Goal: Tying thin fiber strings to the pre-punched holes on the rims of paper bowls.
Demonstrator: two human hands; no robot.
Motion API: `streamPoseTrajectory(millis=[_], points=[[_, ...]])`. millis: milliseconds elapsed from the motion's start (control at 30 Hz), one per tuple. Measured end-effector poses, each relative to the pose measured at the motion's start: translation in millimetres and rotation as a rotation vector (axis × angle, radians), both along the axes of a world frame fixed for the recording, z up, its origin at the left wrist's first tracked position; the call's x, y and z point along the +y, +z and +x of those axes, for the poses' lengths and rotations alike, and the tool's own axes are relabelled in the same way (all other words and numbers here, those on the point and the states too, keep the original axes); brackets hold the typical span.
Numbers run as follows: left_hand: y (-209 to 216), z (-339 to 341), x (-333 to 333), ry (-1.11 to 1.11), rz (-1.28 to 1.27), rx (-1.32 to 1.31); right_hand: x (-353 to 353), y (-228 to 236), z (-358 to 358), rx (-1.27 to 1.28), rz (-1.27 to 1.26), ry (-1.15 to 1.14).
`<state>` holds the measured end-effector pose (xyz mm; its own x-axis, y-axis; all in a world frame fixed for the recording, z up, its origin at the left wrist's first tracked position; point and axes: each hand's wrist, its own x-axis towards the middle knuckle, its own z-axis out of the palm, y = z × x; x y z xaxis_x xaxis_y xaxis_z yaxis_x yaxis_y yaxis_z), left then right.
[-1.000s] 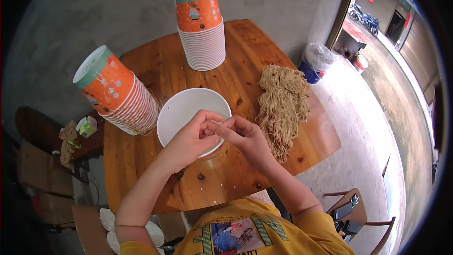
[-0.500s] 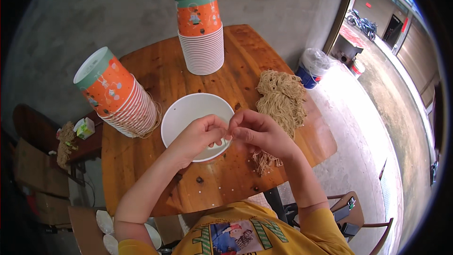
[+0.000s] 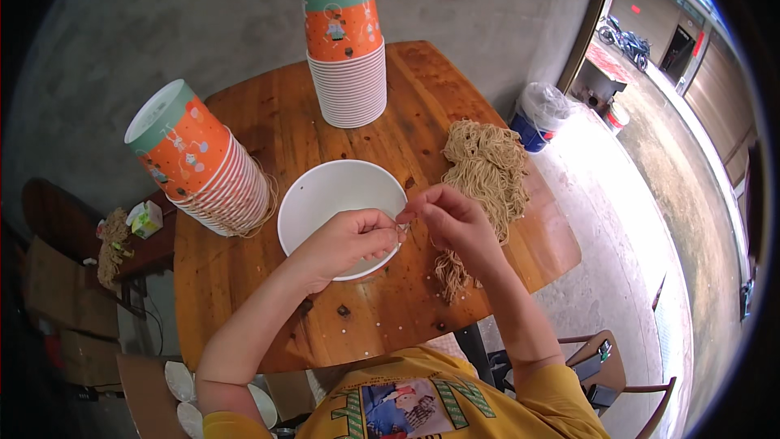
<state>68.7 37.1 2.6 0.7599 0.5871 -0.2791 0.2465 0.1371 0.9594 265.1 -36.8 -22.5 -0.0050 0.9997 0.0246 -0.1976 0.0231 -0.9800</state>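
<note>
Both hands have stayed over the near rim of the round white bowl (image 3: 337,199); left hand (image 3: 345,242) and right hand (image 3: 455,223) fingers pinch narrow on thin noodle strands. Tan noodles (image 3: 485,171) lie right on the worn wooden worktop (image 3: 268,114), grey concrete floor around.

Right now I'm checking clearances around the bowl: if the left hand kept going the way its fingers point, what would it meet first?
The left hand points right, over the white bowl's rim, straight at the right hand's fingertips, which it nearly touches already. Beyond them lies the noodle pile. Depth is unclear.
</note>
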Motion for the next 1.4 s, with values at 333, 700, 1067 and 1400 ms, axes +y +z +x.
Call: streamPoseTrajectory(millis=[333, 700, 1067, 1400], points=[[1, 3, 0, -0.007, 0.025, -0.004, -18, 0, -14, -0.657, 0.407, -0.241], [2, 5, -3, 0.009, 0.07, 0.036, -19, -1, -23, -0.675, 0.402, -0.339], [-2, 3, 7, -0.015, -0.339, -0.104, -26, -20, -47, -0.7, 0.568, -0.411], [-2, -3, 10, -0.008, -0.277, -0.123, -30, -21, -32, -0.686, 0.467, -0.345]])
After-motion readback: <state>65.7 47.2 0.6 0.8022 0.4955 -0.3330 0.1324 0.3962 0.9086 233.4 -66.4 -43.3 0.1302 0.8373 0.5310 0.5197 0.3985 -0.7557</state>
